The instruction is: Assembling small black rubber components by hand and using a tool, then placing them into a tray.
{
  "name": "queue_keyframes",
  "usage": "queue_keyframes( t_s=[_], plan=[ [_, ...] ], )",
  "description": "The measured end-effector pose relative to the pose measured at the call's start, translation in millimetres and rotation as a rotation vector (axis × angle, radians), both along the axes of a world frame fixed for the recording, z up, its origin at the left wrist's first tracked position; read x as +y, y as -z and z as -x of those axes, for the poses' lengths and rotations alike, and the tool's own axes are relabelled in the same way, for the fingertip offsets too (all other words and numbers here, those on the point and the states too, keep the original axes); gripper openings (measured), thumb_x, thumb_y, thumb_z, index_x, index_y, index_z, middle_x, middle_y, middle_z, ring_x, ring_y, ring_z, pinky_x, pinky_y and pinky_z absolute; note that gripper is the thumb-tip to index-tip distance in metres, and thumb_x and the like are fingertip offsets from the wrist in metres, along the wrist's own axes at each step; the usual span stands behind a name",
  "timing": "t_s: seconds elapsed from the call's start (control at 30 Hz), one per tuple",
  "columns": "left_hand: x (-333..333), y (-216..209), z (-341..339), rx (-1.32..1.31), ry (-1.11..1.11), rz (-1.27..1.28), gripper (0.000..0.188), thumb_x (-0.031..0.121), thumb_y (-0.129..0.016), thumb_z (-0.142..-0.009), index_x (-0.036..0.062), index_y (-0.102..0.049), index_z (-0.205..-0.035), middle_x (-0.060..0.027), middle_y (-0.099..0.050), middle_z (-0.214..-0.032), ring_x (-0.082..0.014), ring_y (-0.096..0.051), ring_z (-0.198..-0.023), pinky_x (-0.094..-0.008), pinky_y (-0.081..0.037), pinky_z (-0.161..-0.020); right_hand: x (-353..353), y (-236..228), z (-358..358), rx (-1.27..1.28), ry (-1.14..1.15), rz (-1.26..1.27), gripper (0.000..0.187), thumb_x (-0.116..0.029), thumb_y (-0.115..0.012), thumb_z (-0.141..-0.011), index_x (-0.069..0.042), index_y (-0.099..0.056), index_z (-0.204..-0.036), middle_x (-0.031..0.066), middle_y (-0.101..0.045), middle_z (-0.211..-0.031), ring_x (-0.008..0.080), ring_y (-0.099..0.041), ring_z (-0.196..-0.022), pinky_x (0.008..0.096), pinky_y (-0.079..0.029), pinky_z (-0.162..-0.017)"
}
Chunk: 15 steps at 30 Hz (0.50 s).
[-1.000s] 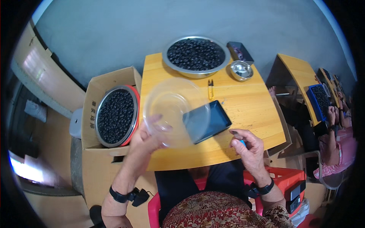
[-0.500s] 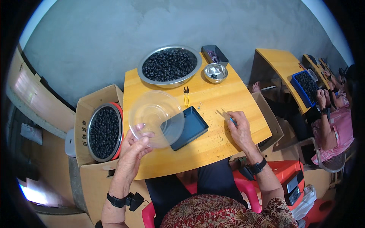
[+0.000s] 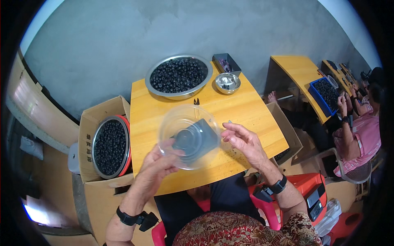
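The clear bowl [image 3: 188,138] has shifted rightward above the table [image 3: 255,108], its rim gripped by the fingers of the left hand [image 3: 154,165]; the right hand [image 3: 246,143], its hold indeterminable, has drawn closer, so both flank it.

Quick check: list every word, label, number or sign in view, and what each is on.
Cardboard box left of the table: a column of dark printed characters; I don't copy out printed wording.
Dark device on the red crate: any marking is too small to read.
Clear round container in the left hand: no readable print.
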<state>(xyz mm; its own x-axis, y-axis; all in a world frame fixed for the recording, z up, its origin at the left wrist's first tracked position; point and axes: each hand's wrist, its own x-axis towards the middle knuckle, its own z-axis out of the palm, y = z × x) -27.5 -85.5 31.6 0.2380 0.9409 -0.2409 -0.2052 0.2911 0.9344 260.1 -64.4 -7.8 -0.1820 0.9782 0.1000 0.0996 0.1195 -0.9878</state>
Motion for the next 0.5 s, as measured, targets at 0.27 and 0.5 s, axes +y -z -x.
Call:
queue_keyframes(
  t_s=[0.27,0.5],
  plan=[
    [25,-7,-32,-0.086,0.206,0.098,0.052,0.026,-0.061,-0.093,0.0050,-0.042,-0.136,-0.0122,-0.062,-0.116,-0.0204,-0.064,-0.097,-0.0308,-0.049,-0.087,14,-21,18,0.559,-0.127,0.216,0.062,-0.026,-0.060,-0.092,-0.004,-0.034,-0.143,0.0115,-0.060,-0.114,0.0178,-0.057,-0.105,0.0291,-0.047,-0.086],
    [98,-43,-32,0.189,0.171,-0.220,0.062,0.033,-0.062,-0.092,0.0033,-0.037,-0.141,-0.0145,-0.054,-0.126,-0.0186,-0.060,-0.103,-0.0303,-0.047,-0.089,106,-48,17,0.306,0.075,-0.020,0.057,0.000,-0.047,-0.084,-0.004,-0.037,-0.140,0.0114,-0.060,-0.105,0.0194,-0.060,-0.097,0.0336,-0.050,-0.084]
  ],
)
